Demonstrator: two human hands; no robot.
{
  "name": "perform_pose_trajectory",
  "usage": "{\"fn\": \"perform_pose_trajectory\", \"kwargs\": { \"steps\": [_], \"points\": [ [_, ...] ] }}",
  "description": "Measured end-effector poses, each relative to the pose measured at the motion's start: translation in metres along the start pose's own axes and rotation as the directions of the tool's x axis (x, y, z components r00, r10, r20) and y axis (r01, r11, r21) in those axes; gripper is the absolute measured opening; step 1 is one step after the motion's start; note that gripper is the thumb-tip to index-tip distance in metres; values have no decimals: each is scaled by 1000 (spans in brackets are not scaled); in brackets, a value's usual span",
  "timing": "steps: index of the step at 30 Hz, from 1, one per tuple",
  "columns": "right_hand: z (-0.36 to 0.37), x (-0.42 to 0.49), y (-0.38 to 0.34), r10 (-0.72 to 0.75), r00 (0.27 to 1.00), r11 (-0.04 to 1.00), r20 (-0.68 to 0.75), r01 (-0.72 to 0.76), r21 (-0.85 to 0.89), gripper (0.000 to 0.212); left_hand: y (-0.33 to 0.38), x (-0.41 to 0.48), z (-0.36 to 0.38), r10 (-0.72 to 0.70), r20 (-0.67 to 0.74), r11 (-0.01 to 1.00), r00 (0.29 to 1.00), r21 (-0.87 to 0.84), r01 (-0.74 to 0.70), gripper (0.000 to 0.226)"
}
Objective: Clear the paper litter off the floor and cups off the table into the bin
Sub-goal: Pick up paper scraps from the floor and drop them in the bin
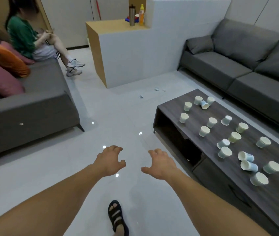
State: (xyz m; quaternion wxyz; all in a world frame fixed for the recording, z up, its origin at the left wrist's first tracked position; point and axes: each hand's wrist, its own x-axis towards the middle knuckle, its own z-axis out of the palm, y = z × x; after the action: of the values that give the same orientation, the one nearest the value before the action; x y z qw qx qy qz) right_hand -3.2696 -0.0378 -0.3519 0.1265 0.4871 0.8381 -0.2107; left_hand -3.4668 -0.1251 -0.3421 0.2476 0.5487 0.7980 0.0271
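Note:
Several paper cups (204, 130), pale green and pale blue, stand or lie on their sides on the dark wooden coffee table (196, 114) at the right. Small crumpled paper scraps lie on the white floor beyond the table: one piece (140, 96) and two more (157, 89) near the white partition. My left hand (110, 160) and my right hand (161, 163) are stretched out in front of me over the floor, palms down, fingers spread and loosely bent, holding nothing. No bin is in view.
A grey sofa (33, 106) with pink and orange cushions is at the left, with a person seated on it. Another grey sofa (237, 65) stands behind the table. A white partition (135, 57) with bottles on its ledge is ahead. My sandalled foot (116, 217) is below.

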Motion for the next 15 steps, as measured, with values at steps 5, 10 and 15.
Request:
{"fn": "perform_pose_trajectory", "kwargs": {
  "steps": [5,10,15],
  "points": [
    [-46,101,-25,-7,1000,1000,-11,7,10,87,-28,97,-52,10,4,1000,1000,-6,-10,65],
    [-87,186,-36,17,999,1000,-27,-17,17,86,-37,190,-107,48,-14,999,999,-13,-48,64],
    [-123,276,-24,34,999,999,-9,-34,2,86,-32,287,-138,77,41,997,996,-8,-77,64]
  ]
}}
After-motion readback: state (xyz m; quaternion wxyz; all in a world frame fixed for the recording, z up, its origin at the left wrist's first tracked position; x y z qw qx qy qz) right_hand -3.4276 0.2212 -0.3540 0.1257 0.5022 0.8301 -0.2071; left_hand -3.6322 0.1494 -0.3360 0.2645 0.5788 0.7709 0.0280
